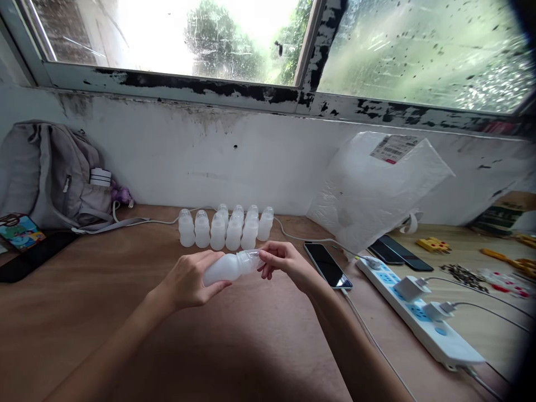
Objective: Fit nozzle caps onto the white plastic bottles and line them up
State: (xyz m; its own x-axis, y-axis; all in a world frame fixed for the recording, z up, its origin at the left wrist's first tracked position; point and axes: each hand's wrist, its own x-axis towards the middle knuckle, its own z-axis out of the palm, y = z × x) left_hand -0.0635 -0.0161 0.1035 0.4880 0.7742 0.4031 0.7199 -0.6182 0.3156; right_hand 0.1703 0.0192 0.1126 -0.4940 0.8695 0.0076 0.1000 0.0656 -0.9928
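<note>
My left hand is wrapped round the body of a whitish plastic bottle, which lies tilted nearly sideways above the table. At its right end sits a clear cap. The fingers of my right hand pinch the tip of that cap. Whether the cap is loose or seated on the neck I cannot tell. Just beyond my hands, several similar bottles with clear caps stand upright in a close group on the brown table.
A phone on a cable lies right of my right hand, beside a white power strip with chargers. Farther right are more phones. A plastic bag leans on the wall. A grey backpack stands at the left.
</note>
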